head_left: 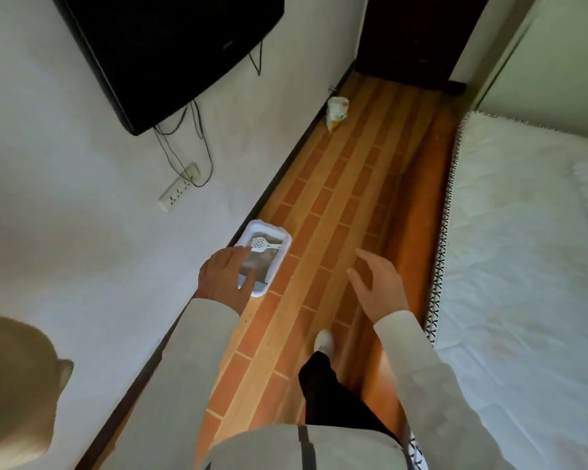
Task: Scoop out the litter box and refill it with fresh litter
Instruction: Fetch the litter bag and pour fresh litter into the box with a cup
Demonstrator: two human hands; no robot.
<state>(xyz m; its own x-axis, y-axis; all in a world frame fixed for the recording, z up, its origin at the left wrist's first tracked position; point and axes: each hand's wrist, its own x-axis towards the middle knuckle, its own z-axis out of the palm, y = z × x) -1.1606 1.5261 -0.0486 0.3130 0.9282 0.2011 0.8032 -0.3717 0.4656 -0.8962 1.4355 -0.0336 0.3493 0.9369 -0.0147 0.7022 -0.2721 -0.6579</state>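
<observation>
In the upper left of the frame a black television (170,52) hangs on the white wall (65,249), its cables dropping to a power strip (179,189) fixed lower down. Just left of centre, the white litter box (263,262) sits on the wood-patterned floor (336,215) against the skirting, with a white slotted scoop (263,245) lying inside near its far end. The left hand (226,278) hovers in front of the box's near part, fingers loosely spread, holding nothing. Right of centre, the right hand (377,283) hangs over the floor, fingers wide and empty. A pale bag (336,111) stands farther up by the wall. A white bed (523,249) fills the right side.
</observation>
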